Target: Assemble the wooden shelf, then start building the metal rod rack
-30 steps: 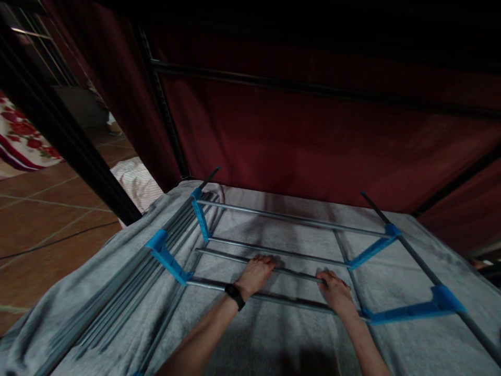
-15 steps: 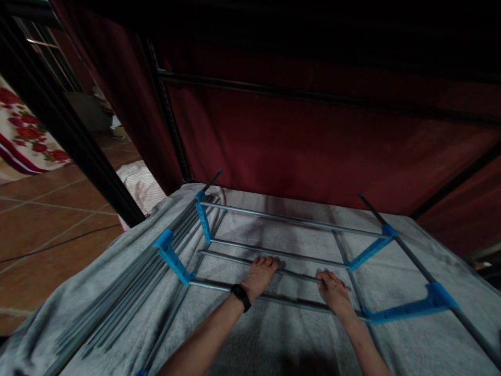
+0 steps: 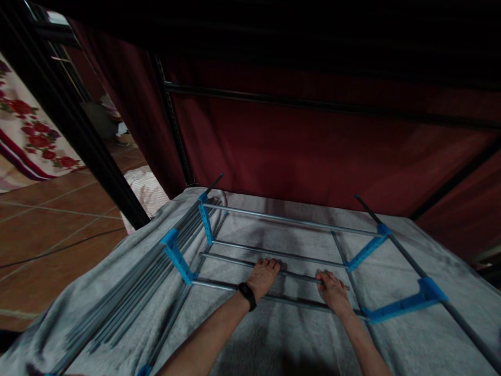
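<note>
A loose grey metal tube [image 3: 227, 260] lies crosswise within a frame of grey tubes and blue plastic brackets. My left hand [image 3: 265, 275], with a black band on its wrist, is wrapped over the middle of this tube. Near the tube's right end, my right hand [image 3: 332, 288] grips it too. A fixed crossbar [image 3: 215, 284] runs nearer to me, under my wrists. Blue brackets [image 3: 178, 257] stand on the left side of the frame, and others [image 3: 407, 307] on the right join the long side tube.
Several loose tubes [image 3: 129, 297] lie bundled at the left on the grey blanket [image 3: 97, 271]. A dark post [image 3: 78, 120] rises at the left, beside the tiled floor. Behind the frame hangs a dark red curtain [image 3: 282, 151] with a black rail across it.
The view has shifted slightly. The right side tube with its blue brackets has tilted a little inward to the left. Both hands keep their hold on the loose tube.
</note>
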`<state>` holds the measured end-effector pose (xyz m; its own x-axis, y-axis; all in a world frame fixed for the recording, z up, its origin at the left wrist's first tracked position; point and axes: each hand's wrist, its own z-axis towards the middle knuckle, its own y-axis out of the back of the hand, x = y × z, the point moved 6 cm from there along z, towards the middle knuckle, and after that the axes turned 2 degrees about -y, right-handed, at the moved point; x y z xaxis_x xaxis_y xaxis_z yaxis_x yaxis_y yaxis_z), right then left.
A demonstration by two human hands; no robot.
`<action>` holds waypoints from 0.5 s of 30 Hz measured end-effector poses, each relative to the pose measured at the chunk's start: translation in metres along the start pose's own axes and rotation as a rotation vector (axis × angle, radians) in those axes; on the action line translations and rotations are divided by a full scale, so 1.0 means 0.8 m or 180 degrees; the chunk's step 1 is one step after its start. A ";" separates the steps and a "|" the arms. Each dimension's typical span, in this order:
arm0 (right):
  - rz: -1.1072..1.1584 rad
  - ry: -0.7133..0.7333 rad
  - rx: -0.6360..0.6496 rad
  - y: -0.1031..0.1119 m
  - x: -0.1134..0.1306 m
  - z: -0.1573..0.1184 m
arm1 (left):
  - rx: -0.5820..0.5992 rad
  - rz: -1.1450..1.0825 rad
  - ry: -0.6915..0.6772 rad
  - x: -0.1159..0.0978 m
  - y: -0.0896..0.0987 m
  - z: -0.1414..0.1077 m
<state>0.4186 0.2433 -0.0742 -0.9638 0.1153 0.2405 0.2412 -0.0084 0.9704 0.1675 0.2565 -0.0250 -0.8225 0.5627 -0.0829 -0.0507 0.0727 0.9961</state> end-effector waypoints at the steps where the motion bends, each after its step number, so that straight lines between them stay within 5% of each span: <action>1: 0.0018 0.0009 -0.0026 -0.001 -0.001 0.000 | 0.0008 -0.0009 -0.0015 0.000 0.001 0.000; 15: 0.0155 0.0067 -0.0261 -0.008 -0.005 0.000 | -0.0011 -0.0127 0.0053 0.004 -0.001 -0.007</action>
<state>0.4212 0.2426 -0.0816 -0.9535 0.0919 0.2869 0.2784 -0.0950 0.9557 0.1620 0.2538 -0.0262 -0.8292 0.5455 -0.1220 -0.0856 0.0918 0.9921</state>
